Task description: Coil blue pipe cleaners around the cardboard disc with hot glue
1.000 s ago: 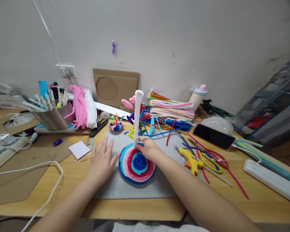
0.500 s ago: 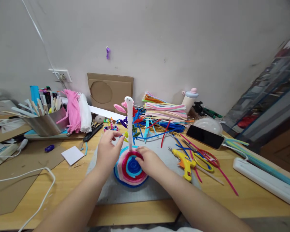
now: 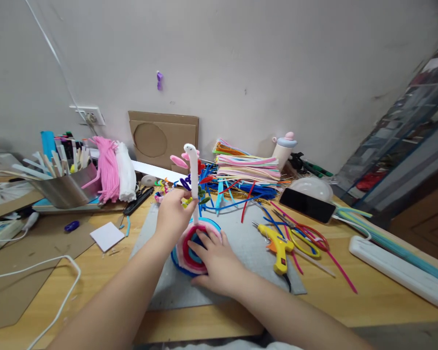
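A round disc of coiled pipe cleaners (image 3: 184,245), ringed in blue, pink and red, lies on a grey mat (image 3: 255,253). From its far part rises a white fuzzy stalk (image 3: 193,170) with a bent top and two small dark eye dots. My left hand (image 3: 173,214) pinches this stalk low down between thumb and fingers. Spread over the disc's right side, my right hand (image 3: 221,262) rests with fingers apart, covering part of the coil. Behind the stalk show pink loops (image 3: 178,161) and purple, red and green pipe-cleaner shapes, partly hidden by the left hand.
On the right lie a yellow glue gun (image 3: 278,248), scissors (image 3: 306,243), a phone (image 3: 307,205) and a white power strip (image 3: 397,272). Bundled pipe cleaners (image 3: 248,167) and cardboard (image 3: 182,136) stand at the back. A metal holder of sticks (image 3: 67,187) is at left.
My left hand has moved right and closed on the white stalk, which leans slightly left. My right hand has slid down and spread flatter over the disc. The view has shifted slightly.
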Demonstrator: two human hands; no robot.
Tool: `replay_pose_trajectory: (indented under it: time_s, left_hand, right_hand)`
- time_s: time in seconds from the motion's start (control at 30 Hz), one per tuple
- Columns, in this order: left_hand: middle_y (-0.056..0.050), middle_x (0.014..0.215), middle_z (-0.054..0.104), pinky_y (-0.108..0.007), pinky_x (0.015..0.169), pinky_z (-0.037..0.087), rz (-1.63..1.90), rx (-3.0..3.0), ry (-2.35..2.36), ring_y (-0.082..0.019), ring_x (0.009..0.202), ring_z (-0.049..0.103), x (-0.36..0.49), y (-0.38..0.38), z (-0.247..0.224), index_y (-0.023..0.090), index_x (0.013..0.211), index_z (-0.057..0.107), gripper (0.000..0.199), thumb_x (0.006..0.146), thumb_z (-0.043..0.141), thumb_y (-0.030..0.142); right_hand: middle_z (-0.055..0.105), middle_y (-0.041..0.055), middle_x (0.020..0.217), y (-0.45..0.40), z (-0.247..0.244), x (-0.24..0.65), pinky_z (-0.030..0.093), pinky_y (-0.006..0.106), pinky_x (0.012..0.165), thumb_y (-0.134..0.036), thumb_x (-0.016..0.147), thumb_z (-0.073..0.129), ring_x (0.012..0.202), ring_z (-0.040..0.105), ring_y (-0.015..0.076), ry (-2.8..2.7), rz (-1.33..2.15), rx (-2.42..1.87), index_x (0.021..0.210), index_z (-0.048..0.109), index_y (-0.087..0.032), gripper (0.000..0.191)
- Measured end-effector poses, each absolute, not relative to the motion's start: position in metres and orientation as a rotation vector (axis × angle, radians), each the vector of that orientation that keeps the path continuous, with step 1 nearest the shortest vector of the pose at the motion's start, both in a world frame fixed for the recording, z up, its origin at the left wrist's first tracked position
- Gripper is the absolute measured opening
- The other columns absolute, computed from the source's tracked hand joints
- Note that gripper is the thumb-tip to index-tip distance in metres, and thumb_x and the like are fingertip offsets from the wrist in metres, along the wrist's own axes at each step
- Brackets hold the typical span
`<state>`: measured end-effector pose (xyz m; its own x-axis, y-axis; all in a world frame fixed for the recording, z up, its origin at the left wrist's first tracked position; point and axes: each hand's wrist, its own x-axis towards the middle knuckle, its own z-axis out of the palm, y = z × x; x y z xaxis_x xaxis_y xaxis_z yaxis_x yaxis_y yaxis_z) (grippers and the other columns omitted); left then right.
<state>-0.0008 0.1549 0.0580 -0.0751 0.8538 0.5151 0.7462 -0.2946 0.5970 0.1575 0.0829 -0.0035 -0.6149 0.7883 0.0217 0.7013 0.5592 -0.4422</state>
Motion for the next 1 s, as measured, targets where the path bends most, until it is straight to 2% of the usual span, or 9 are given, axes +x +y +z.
replay_pose_trajectory:
  time_s: [0.1,0.23,0.53,0.8,0.9,1.0]
  left_hand:
    - [-0.001,0.081,0.068,-0.03,0.073,0.044,1.282,2.005,1.8,-0.019,0.078,0.061,0.002,0.162,0.061,0.021,0.081,0.067,0.011,0.077,0.067,0.032]
    - [0.001,0.077,0.067,-0.028,0.068,0.044,1.26,1.984,1.789,-0.017,0.07,0.06,0.005,0.169,0.061,0.022,0.083,0.067,0.011,0.077,0.066,0.031]
    - [-0.005,0.086,0.067,-0.034,0.078,0.046,1.333,2.032,1.787,-0.022,0.085,0.061,0.003,0.171,0.046,0.021,0.081,0.062,0.011,0.078,0.064,0.032]
    - [-0.004,0.083,0.064,-0.036,0.076,0.046,1.387,2.075,1.728,-0.021,0.08,0.059,0.003,0.165,0.04,0.021,0.079,0.06,0.008,0.081,0.063,0.028]
    - [-0.003,0.088,0.061,-0.035,0.074,0.047,1.495,2.027,1.736,-0.02,0.08,0.058,0.003,0.162,0.049,0.022,0.092,0.058,0.022,0.079,0.069,0.035]
    - [-0.009,0.114,0.054,-0.036,0.08,0.049,1.741,1.936,1.757,-0.021,0.096,0.056,0.0,0.154,0.075,0.022,0.123,0.045,0.053,0.081,0.068,0.046]
  right_hand:
    - [0.033,0.0138,0.161,0.091,-0.004,0.155,0.009,0.078,0.109,-0.061,0.067,0.078,0.147,0.024,0.043,-2.563,0.582,-1.274,0.147,0.044,-0.032,0.092]
    - [0.031,0.0129,0.162,0.094,-0.009,0.155,0.008,0.077,0.11,-0.065,0.069,0.075,0.147,0.023,0.041,-2.554,0.533,-1.253,0.147,0.043,-0.032,0.091]
    - [0.029,0.0111,0.163,0.092,-0.013,0.155,0.006,0.074,0.112,-0.065,0.07,0.073,0.148,0.021,0.0399,-2.556,0.528,-1.251,0.15,0.039,-0.033,0.092]
    - [0.027,0.0128,0.163,0.092,-0.014,0.155,0.003,0.074,0.113,-0.063,0.07,0.074,0.15,0.018,0.04,-2.54,0.556,-1.253,0.15,0.039,-0.031,0.093]
    - [0.025,0.0141,0.164,0.09,-0.013,0.155,0.002,0.076,0.111,-0.064,0.073,0.071,0.15,0.016,0.0427,-2.554,0.587,-1.241,0.151,0.038,-0.029,0.092]
    - [0.023,0.0184,0.163,0.087,-0.004,0.156,0.001,0.076,0.111,-0.063,0.076,0.07,0.149,0.017,0.045,-2.542,0.648,-1.235,0.152,0.038,-0.024,0.091]
